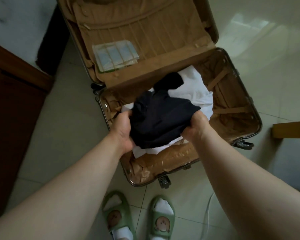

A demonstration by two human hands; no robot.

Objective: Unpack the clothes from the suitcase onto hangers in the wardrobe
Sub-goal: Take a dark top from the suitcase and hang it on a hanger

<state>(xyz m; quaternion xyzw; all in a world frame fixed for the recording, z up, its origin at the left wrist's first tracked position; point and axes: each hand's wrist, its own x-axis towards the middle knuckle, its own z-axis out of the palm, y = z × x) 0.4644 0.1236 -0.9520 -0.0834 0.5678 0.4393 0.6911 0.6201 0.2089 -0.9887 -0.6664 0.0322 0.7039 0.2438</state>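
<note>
An open suitcase (249, 104) with tan lining lies on the tiled floor in front of me. In its near half a dark navy garment (159, 118) sits on top of white clothes (197, 90). My left hand (123, 129) grips the garment's left edge. My right hand (196, 127) grips its right edge. The garment is bunched between both hands, just above the white pile. No hangers or wardrobe interior show.
The suitcase lid (145, 32) stands open at the back, with a flat plastic packet (116, 56) in its mesh pocket. Dark wooden furniture (16, 101) lines the left. A wooden edge (291, 129) juts in at right. My feet in green slippers (137, 219) stand below.
</note>
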